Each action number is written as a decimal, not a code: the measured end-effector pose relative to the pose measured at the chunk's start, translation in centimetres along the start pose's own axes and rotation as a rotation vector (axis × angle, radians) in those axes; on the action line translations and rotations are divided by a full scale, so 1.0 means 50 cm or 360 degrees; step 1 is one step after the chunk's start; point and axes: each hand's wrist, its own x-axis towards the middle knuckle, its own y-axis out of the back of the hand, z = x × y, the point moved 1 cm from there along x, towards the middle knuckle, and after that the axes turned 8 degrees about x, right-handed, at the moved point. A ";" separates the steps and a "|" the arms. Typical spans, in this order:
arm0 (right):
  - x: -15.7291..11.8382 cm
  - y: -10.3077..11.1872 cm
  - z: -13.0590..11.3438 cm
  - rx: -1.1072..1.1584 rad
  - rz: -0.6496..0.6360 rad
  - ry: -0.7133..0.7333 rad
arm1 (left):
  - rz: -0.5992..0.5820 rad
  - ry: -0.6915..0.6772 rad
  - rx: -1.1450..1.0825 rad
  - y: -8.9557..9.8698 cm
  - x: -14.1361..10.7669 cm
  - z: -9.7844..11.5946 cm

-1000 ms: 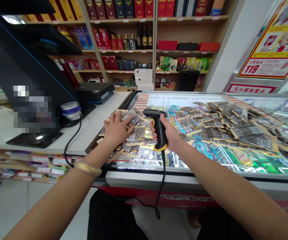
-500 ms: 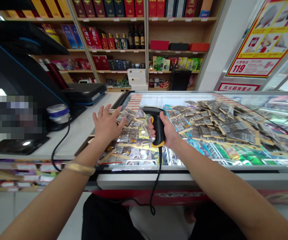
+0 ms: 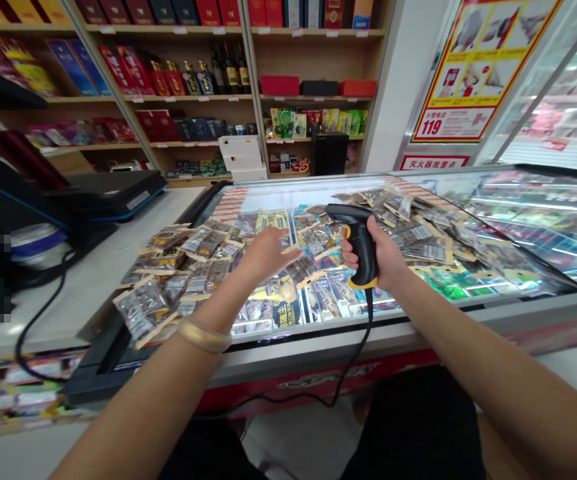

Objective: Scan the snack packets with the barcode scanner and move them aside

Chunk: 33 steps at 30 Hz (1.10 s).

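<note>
My right hand (image 3: 385, 257) is wrapped round the grip of a black and yellow barcode scanner (image 3: 363, 247), its head pointing left and its cord hanging down. My left hand (image 3: 268, 255), with a gold bangle (image 3: 204, 333) on the wrist, reaches over the glass top with fingers stretched out and apart. Nearest its fingertips lies a small clear snack packet (image 3: 302, 268); whether they touch I cannot tell. Similar packets form a pile (image 3: 203, 243) to the left of this hand and a larger pile (image 3: 418, 230) beyond the scanner on the right.
Under the packets is a glass-topped freezer (image 3: 263, 199) with bagged goods inside. A counter (image 3: 93, 257) with a black scale (image 3: 118, 187) adjoins on the left. The scanner's cord (image 3: 341, 393) loops down the freezer front. Shelves (image 3: 193, 99) of boxes and bottles stand behind.
My left hand has moved right, from the left pile to beside the packets near the middle. The scanner stays in my right hand, and the view has swung left-to-right, showing more of the left pile.
</note>
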 end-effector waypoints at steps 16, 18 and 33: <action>-0.015 0.023 0.013 -0.0003 0.0035 -0.0087 | -0.0029 0.0692 -0.1296 -0.021 -0.006 -0.004; -0.020 0.023 0.013 -0.0008 0.0013 -0.0066 | 0.0036 0.0826 -0.1659 -0.019 -0.005 -0.007; -0.031 0.006 0.031 -0.0141 -0.0128 -0.0200 | 0.0440 0.0409 -0.1769 -0.054 -0.002 0.024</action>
